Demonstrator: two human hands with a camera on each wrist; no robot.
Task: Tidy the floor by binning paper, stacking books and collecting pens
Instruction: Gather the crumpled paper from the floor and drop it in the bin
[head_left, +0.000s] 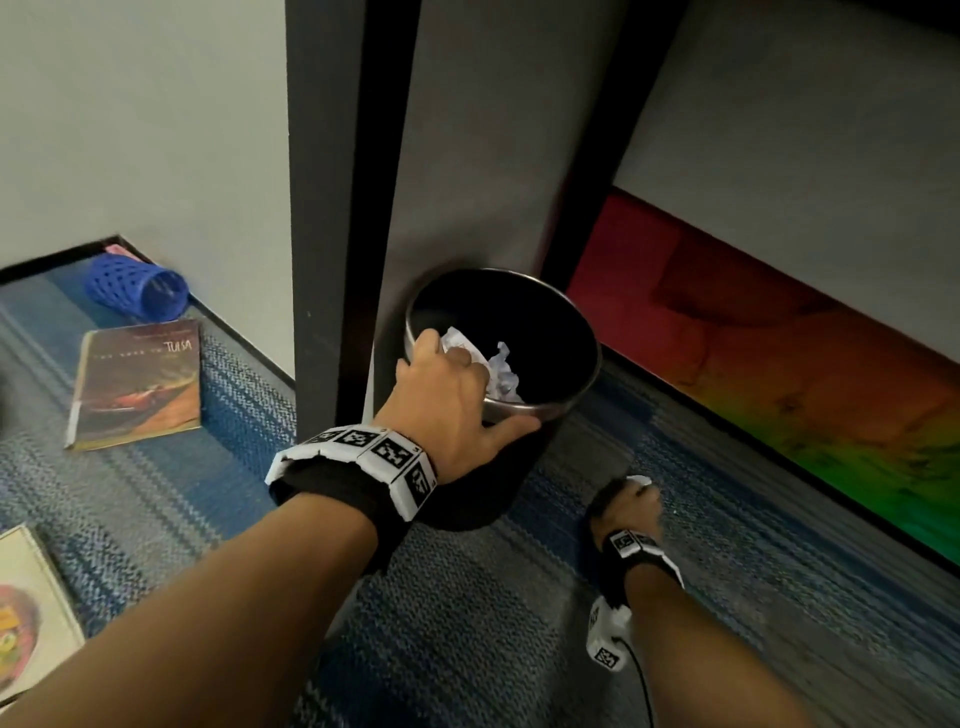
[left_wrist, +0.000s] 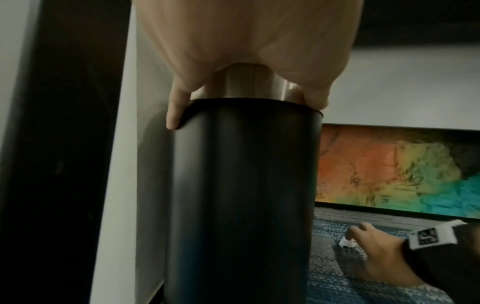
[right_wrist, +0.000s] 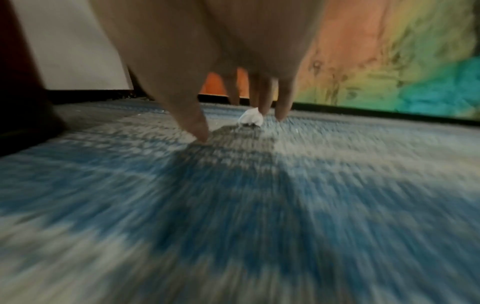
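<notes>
A black bin (head_left: 584, 387) with a metal rim stands on the carpet against the wall, with crumpled white paper (head_left: 504, 371) inside. My left hand (head_left: 483, 395) grips its near rim, fingers inside and thumb outside; the left wrist view shows the bin's wall (left_wrist: 241, 195) under the palm. A small white paper scrap (head_left: 640, 480) (right_wrist: 250, 117) lies on the carpet right of the bin. My right hand (head_left: 631, 506) (right_wrist: 233, 123) hangs over it with fingers straight down and spread, the thumb tip on the carpet. The scrap is not pinched.
A brown-covered book (head_left: 137, 384) lies on the carpet at left, and another book (head_left: 31, 608) at the lower left edge. A blue perforated holder (head_left: 137, 291) lies on its side in the corner. A dark post (head_left: 332, 208) stands left of the bin; a rainbow-coloured panel (head_left: 779, 374) lines the right wall.
</notes>
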